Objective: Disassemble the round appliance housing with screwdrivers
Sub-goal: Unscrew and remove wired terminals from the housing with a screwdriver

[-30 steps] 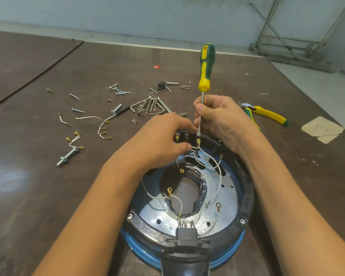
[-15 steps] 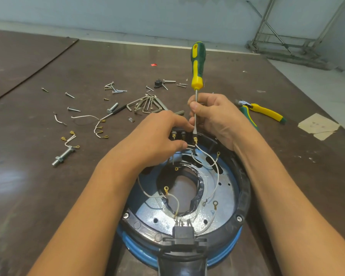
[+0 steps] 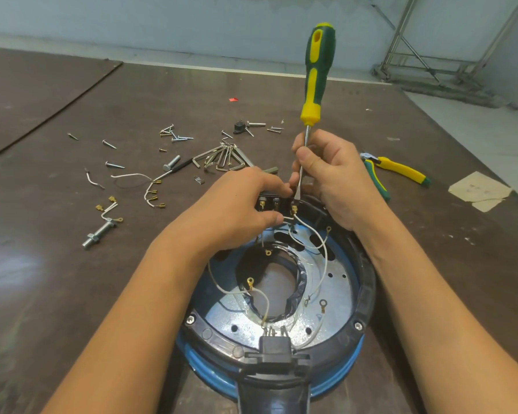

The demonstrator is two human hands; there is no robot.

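Observation:
The round appliance housing (image 3: 367,297), black-rimmed over a blue base, lies open near me on the brown table, with a silver inner plate (image 3: 338,289) and loose white wires (image 3: 322,252). My right hand (image 3: 338,180) pinches the metal shaft of a green and yellow screwdriver (image 3: 316,76), which stands almost upright with its tip at a brass terminal (image 3: 293,209) on the housing's far rim. My left hand (image 3: 237,210) rests on that rim beside the tip, fingers gripping a white wire at the black terminal block (image 3: 268,201).
Loose screws (image 3: 177,137), a set of hex keys (image 3: 222,159), a long bolt (image 3: 99,233) and cut wires with brass lugs (image 3: 153,192) lie scattered on the table beyond and left. Yellow-green pliers (image 3: 398,170) and a paper scrap (image 3: 479,191) lie to the right.
The screwdriver stays upright on the same terminal; its handle has leaned slightly right. Both hands keep their places on the housing's far rim.

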